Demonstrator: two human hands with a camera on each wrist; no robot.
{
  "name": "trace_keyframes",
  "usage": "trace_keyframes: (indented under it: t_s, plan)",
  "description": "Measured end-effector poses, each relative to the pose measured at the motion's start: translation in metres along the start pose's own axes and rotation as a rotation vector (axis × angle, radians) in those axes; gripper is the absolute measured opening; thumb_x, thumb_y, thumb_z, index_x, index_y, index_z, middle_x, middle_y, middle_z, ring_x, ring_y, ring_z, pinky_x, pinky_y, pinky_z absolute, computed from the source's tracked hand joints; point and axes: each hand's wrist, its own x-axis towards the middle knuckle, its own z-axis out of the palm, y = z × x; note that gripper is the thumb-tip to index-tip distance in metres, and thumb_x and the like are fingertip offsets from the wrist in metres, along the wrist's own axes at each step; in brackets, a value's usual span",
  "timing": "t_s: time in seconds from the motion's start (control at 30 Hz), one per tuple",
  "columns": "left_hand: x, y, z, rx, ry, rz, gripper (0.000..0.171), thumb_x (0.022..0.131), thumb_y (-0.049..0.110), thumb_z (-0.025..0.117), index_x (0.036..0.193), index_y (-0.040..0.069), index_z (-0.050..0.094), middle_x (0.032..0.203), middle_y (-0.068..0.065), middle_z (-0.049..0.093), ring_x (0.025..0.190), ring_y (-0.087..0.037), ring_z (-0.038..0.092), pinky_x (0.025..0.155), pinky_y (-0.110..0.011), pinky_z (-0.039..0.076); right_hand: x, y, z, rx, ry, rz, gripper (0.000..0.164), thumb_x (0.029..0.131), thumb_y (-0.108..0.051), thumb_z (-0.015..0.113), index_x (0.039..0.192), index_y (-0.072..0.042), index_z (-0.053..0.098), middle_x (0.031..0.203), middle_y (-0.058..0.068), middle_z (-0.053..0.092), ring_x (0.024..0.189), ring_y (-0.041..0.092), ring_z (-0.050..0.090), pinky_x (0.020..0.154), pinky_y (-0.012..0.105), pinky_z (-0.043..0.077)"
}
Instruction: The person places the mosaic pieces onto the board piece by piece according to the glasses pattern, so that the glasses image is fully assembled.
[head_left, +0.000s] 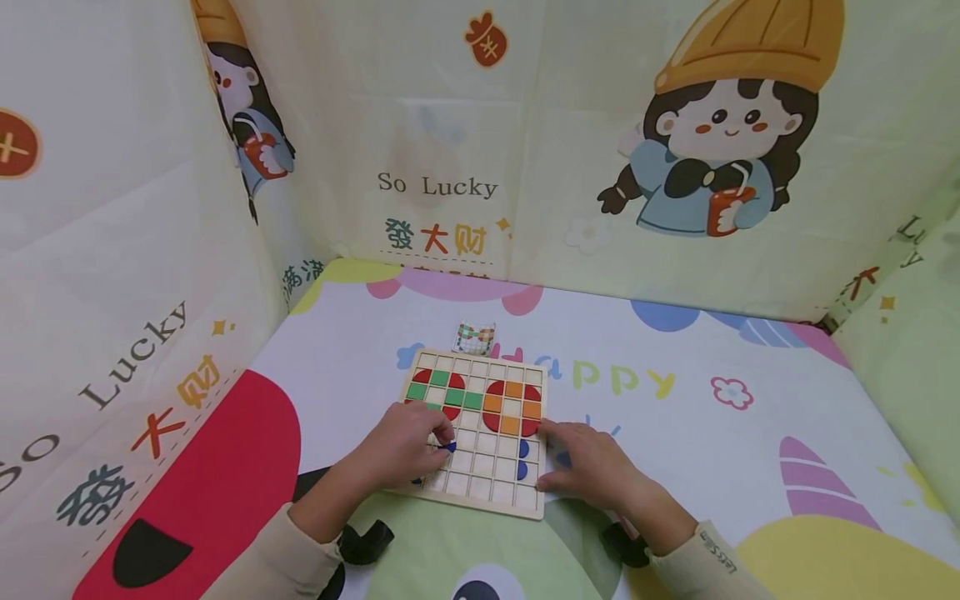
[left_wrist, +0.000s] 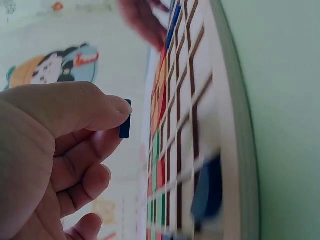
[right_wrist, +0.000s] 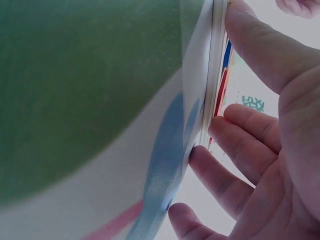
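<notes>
A wooden grid board (head_left: pixel 468 505) lies on the table with red, green, orange and blue tiles in its squares. Above the board's left part, my left hand (head_left: pixel 408 446) pinches a small dark blue tile (left_wrist: pixel 125 120) between thumb and forefinger; the other fingers are curled loosely. My right hand (head_left: pixel 592 462) rests against the right edge of the board, thumb and fingertips touching its side. Two blue half-round tiles (head_left: pixel 522 459) sit in the right column near that hand. At the lower left of the board, another blue tile (left_wrist: pixel 209 190) shows blurred in the left wrist view.
Just behind the board stands a small pattern card (head_left: pixel 475 337) with a coloured grid picture. A printed cloth (head_left: pixel 667 433) covers the table, and printed curtains (head_left: pixel 555 167) enclose it at the back and sides. Black bands (head_left: pixel 366 542) show under the wrists.
</notes>
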Motion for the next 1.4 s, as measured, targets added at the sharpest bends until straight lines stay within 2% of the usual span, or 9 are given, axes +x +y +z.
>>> trace_keyframes:
  t_s: [0.27, 0.43, 0.57, 0.77, 0.93, 1.4]
  plan:
    - [0.013, 0.023, 0.017, 0.028, -0.064, 0.060, 0.010, 0.083, 0.020, 0.078, 0.086, 0.020, 0.069, 0.081, 0.014, 0.062, 0.085, -0.012, 0.052, 0.086, -0.042, 0.043, 0.001, -0.001, -0.001, -0.001, -0.001, 0.001, 0.069, 0.077, -0.039, 0.086, 0.135, -0.012, 0.061, 0.134, 0.008, 0.062, 0.127, 0.033, 0.053, 0.103, 0.056, 0.039]
    - [0.020, 0.035, 0.027, 0.028, -0.114, 0.075, 0.008, 0.083, 0.021, 0.078, 0.087, 0.020, 0.071, 0.078, 0.014, 0.058, 0.084, -0.009, 0.051, 0.082, -0.038, 0.041, 0.001, -0.001, 0.000, 0.002, 0.002, 0.004, 0.069, 0.076, -0.039, 0.087, 0.134, -0.012, 0.061, 0.133, 0.008, 0.063, 0.126, 0.033, 0.054, 0.103, 0.056, 0.040]
    - [0.022, 0.042, 0.033, 0.018, -0.127, 0.094, 0.008, 0.083, 0.022, 0.079, 0.088, 0.020, 0.073, 0.076, 0.015, 0.057, 0.082, -0.007, 0.051, 0.081, -0.036, 0.042, 0.001, -0.001, 0.000, -0.008, 0.004, 0.003, 0.069, 0.076, -0.038, 0.087, 0.135, -0.011, 0.061, 0.133, 0.008, 0.063, 0.126, 0.032, 0.054, 0.103, 0.056, 0.040]
    - [0.024, 0.048, 0.040, 0.012, -0.133, 0.102, 0.008, 0.083, 0.022, 0.080, 0.086, 0.021, 0.073, 0.075, 0.017, 0.055, 0.081, -0.006, 0.049, 0.077, -0.033, 0.040, 0.002, -0.002, -0.001, -0.010, 0.005, 0.011, 0.070, 0.076, -0.039, 0.087, 0.135, -0.011, 0.061, 0.133, 0.007, 0.063, 0.126, 0.032, 0.054, 0.104, 0.055, 0.040]
    - [0.025, 0.050, 0.043, 0.013, -0.143, 0.099, 0.007, 0.084, 0.023, 0.080, 0.087, 0.021, 0.073, 0.075, 0.017, 0.055, 0.081, -0.006, 0.048, 0.079, -0.033, 0.040, 0.001, -0.002, -0.001, -0.015, 0.005, 0.008, 0.069, 0.076, -0.040, 0.086, 0.134, -0.010, 0.062, 0.133, 0.007, 0.063, 0.125, 0.031, 0.054, 0.103, 0.055, 0.041]
    - [0.021, 0.056, 0.045, 0.021, -0.143, 0.070, 0.007, 0.084, 0.020, 0.080, 0.086, 0.022, 0.073, 0.074, 0.017, 0.052, 0.078, -0.006, 0.045, 0.075, -0.030, 0.037, 0.000, -0.003, 0.000, -0.001, 0.008, 0.020, 0.070, 0.076, -0.039, 0.087, 0.134, -0.010, 0.062, 0.132, 0.007, 0.064, 0.126, 0.031, 0.054, 0.104, 0.054, 0.040]
